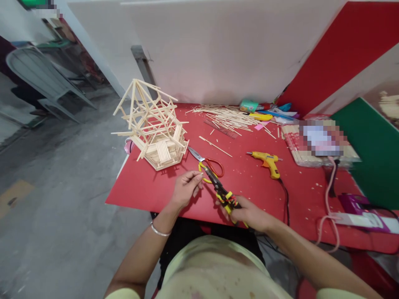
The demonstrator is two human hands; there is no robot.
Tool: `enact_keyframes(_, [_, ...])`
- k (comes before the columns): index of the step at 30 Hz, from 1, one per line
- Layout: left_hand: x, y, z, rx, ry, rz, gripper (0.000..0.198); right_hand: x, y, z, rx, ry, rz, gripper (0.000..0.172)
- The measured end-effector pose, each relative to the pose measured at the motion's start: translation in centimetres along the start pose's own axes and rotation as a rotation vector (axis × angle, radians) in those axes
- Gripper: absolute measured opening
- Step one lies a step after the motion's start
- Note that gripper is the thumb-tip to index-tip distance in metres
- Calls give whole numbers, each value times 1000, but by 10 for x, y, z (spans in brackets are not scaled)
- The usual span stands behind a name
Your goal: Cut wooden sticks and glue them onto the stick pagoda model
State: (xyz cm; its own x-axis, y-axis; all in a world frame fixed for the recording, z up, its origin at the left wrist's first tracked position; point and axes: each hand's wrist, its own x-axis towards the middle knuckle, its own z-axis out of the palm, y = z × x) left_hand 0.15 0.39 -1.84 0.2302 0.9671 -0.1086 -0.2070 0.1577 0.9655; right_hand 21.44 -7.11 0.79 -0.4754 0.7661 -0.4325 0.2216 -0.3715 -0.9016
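Observation:
My right hand (247, 214) grips the yellow and black handles of a pair of cutters (222, 192), whose jaws point up and left toward my other hand. My left hand (185, 189) is pinched on a thin wooden stick piece (199, 176) held at the cutter jaws. Red-handled scissors (207, 162) lie on the red table (149, 187) just behind the cutters. A house model of wooden sticks (152, 124) stands at the table's left corner.
A yellow glue gun (267, 162) lies right of the scissors, its black cord running to the front edge. Loose sticks (224, 116) are piled at the back. A stick bundle (321, 145) and a power strip (358, 218) sit at the right. A grey chair (43, 79) stands far left.

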Motion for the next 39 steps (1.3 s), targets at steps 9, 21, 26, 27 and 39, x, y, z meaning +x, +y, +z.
enact_keyframes(9, [-2,-3,1,-67,73,-32,30,61,-17,-76,-1038,702,299,38])
enact_keyframes(21, [-13,-4,0,-119,52,-35,30,59,-1,-82,-993,959,-49,55])
enact_keyframes(26, [-11,-14,6,-156,54,-35,30,35,15,-75,-894,957,-72,40])
enact_keyframes(27, [-11,-16,8,-162,69,-27,30,39,13,-64,-915,906,-122,39])
enact_keyframes(39, [-36,-2,-16,-3,191,82,27,111,-24,-1,-1139,609,49,47])
